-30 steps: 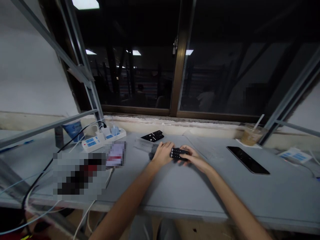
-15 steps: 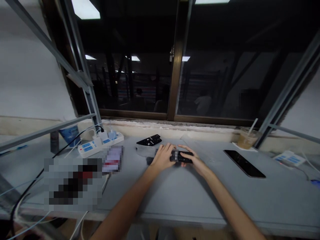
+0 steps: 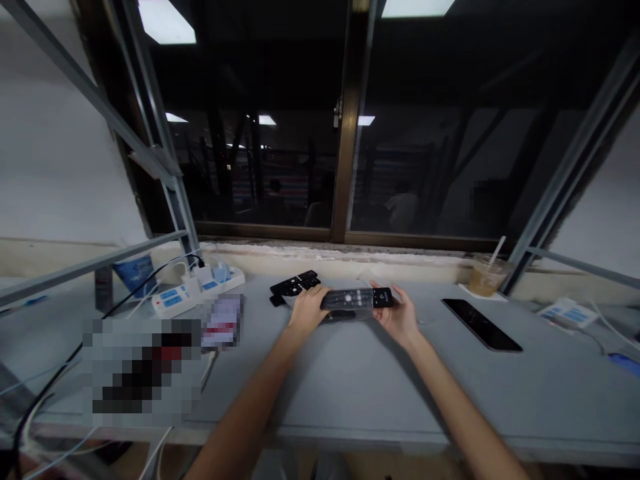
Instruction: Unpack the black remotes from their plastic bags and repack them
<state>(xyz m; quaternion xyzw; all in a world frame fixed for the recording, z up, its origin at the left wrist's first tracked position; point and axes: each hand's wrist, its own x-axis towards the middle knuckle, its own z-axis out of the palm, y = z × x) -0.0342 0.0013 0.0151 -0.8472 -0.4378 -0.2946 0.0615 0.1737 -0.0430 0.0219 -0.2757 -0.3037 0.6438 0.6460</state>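
Grip closed at both ends of the remote [image 3: 383,297], left hand [image 3: 307,311] over the clear sleeve [image 3: 349,299], right hand [image 3: 400,317] at the bare tip: straight and gentle best avoids snagging!

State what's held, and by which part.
A black remote, partly in a clear sleeve: left hand at its sleeved end, right hand at its bare end.

Two hands [image 3: 306,309]; at least two remotes [image 3: 384,298], overlapping, exact count unclear; two power strips [image 3: 175,303]; one drink cup [image 3: 483,281]; one straw [image 3: 497,249]; one dark phone [image 3: 481,325] toward desk's [image 3: 360,387] right end.
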